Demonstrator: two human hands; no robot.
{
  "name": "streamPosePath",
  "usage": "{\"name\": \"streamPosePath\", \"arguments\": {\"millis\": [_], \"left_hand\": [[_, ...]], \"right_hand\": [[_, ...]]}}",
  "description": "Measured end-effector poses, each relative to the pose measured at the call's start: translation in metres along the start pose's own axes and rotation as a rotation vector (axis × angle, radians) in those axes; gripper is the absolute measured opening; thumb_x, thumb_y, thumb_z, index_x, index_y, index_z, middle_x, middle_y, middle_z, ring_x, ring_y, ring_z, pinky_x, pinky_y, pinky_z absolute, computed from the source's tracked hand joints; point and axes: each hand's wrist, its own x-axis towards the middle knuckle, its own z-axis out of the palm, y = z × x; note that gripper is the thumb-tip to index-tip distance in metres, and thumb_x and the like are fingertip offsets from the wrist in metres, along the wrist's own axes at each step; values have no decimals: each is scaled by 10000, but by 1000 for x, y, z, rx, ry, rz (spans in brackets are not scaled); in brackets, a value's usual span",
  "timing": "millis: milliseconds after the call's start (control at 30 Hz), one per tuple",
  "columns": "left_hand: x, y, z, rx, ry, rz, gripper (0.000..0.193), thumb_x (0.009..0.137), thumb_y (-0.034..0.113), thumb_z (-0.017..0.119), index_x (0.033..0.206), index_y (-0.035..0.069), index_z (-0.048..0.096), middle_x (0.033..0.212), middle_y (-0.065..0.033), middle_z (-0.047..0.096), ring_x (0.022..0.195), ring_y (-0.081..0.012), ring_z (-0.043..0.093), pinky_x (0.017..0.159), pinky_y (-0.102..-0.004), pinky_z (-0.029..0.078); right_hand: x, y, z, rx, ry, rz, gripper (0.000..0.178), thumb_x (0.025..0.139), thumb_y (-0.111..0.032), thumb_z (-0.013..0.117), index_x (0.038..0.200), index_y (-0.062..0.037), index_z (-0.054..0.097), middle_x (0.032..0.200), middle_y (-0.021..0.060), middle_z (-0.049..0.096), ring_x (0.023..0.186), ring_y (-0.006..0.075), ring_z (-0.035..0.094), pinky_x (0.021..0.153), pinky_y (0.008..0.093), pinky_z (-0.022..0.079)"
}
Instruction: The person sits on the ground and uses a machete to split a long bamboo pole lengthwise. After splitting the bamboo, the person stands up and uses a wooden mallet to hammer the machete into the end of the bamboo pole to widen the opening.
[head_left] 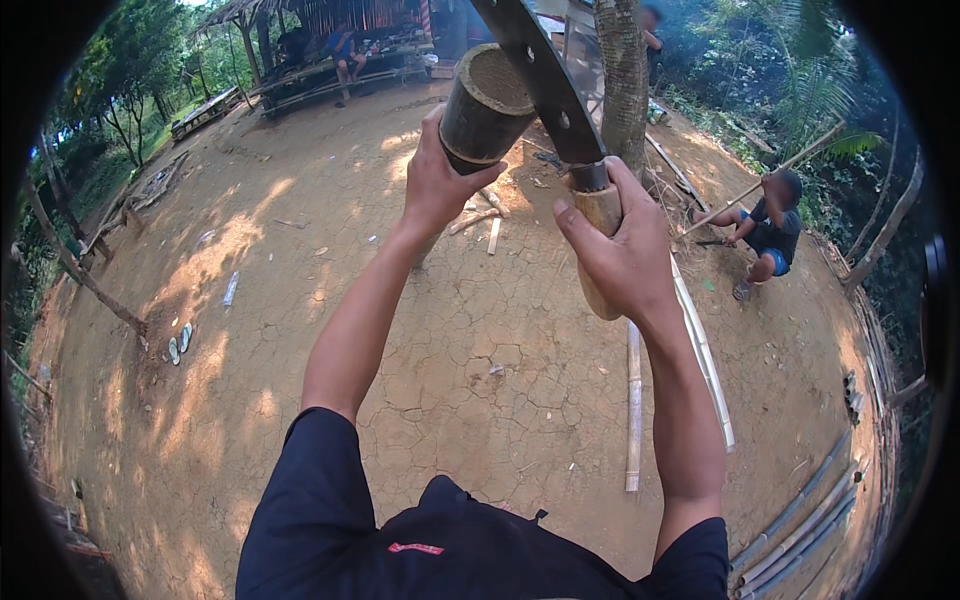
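Note:
My left hand [440, 185] is wrapped round a thick dark bamboo tube [480, 122], raised in front of me. Its near-round end faces up and shows a brown, grainy surface. In my right hand [627, 240] is the wooden handle of a machete, gripped with the thumb along it. The machete's dark blade [537, 68] has several holes and rises up and to the left, past the tube's right rim. Whether blade and rim touch I cannot tell. The blade's tip runs out of the picture at the top.
Cracked bare earth [480, 400] spreads below. Pale bamboo strips [633, 410] lie near my right arm, and several poles [800, 530] at lower right. A person [770, 235] squats at right holding a long stick. A tree trunk [622, 80] stands ahead; sandals [181, 342] lie left.

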Motion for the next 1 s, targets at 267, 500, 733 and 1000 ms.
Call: {"name": "streamPosePath", "arguments": {"millis": [267, 500, 733, 1000], "left_hand": [[-74, 9, -33, 30, -49, -3, 890, 704, 322, 914, 1339, 38, 358, 1207, -175, 647, 1102, -298, 678, 951, -417, 550], [-126, 1, -59, -38, -77, -25, 987, 679, 314, 921, 1433, 139, 309, 1250, -177, 589, 1159, -368, 624, 954, -487, 529], [-147, 6, -67, 14, -73, 82, 941, 716, 278, 911, 1391, 60, 293, 1194, -187, 644, 1082, -336, 683, 931, -448, 557], [-165, 10, -72, -24, -85, 88, 1041, 627, 222, 936, 1437, 129, 288, 1322, -168, 553, 1166, -392, 614, 950, -484, 534]], "right_hand": [[-83, -19, 22, 373, -123, 262, 289, 876, -151, 707, 1083, -14, 558, 817, 73, 608, 771, 157, 605, 710, 342, 484], [-133, -49, 37, 354, -160, 335, 233, 866, -120, 690, 1039, -7, 583, 890, 78, 587, 792, 159, 572, 747, 320, 473], [-155, -67, 29, 306, -192, 409, 188, 852, -96, 658, 1000, -5, 588, 852, 62, 586, 776, 138, 573, 733, 308, 474], [-163, -82, 14, 226, -269, 438, 163, 824, -93, 645, 950, -13, 580, 815, 54, 563, 751, 133, 556, 703, 301, 459]]}}
